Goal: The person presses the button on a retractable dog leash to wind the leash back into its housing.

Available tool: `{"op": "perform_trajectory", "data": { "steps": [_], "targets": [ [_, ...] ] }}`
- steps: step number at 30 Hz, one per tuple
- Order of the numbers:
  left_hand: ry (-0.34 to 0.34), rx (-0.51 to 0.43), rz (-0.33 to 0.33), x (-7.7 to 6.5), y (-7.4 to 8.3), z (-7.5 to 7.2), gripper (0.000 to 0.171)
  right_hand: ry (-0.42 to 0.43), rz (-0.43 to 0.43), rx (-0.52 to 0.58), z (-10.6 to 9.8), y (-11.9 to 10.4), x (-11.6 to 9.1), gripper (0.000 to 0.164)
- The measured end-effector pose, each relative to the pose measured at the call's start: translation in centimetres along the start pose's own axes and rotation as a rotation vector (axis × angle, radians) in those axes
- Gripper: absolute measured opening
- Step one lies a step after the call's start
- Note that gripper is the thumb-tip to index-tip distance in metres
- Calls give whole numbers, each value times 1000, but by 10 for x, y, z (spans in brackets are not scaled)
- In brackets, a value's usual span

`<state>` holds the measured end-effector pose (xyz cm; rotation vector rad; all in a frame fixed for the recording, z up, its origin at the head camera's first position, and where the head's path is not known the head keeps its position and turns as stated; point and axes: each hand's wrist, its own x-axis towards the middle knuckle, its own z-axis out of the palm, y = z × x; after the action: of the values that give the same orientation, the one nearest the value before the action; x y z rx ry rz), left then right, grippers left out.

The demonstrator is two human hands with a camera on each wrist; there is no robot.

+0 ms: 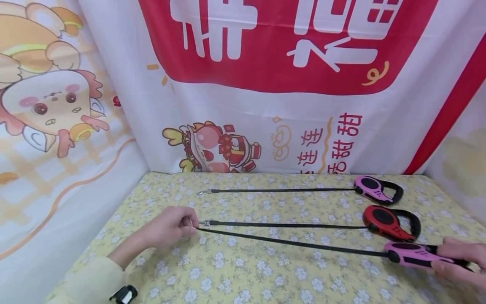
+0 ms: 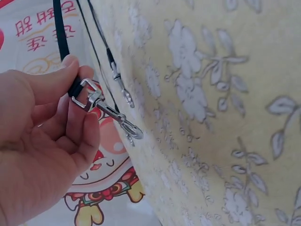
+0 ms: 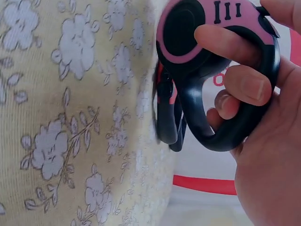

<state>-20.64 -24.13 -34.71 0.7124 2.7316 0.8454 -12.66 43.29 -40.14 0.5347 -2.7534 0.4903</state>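
Note:
A pink-and-black retractable dog leash (image 1: pixel 411 254) is held by its looped handle in my right hand (image 1: pixel 461 259); in the right wrist view the fingers (image 3: pixel 247 87) curl through the black loop. Its black strap (image 1: pixel 292 242) runs taut leftward to my left hand (image 1: pixel 176 223). There the thumb and forefinger pinch the strap's end, just behind a silver snap hook (image 2: pixel 110 110) that points away from the hand. Behind it lies a red retractable leash (image 1: pixel 387 221), strap drawn out, its metal clip (image 1: pixel 205 223) close by my left fingertips.
Farther back, a second pink leash (image 1: pixel 373 189) lies with its strap stretched left to a metal clip (image 1: pixel 204 192). The table wears a yellow flowered cloth (image 1: pixel 243 274). Printed fabric (image 1: pixel 265 105) hangs along the back and the sides.

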Motion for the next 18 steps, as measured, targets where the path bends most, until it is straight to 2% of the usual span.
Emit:
{"op": "perform_trajectory", "data": {
  "steps": [2,4,9,14,18],
  "targets": [
    [47,10,-31,0,0,-3,2,61,-64,-11,-2,-1,3,50],
    [93,11,-69,1,1,-7,4,156,-128,44,-3,-5,8,55],
    [229,19,-137,7,4,-16,5,323,-184,163,-13,-18,25,59],
    [389,50,-164,21,5,-23,10,350,-123,89,-25,-26,46,52],
    [522,73,-183,36,5,-23,15,323,18,28,-30,-33,58,41]
  ]
}}
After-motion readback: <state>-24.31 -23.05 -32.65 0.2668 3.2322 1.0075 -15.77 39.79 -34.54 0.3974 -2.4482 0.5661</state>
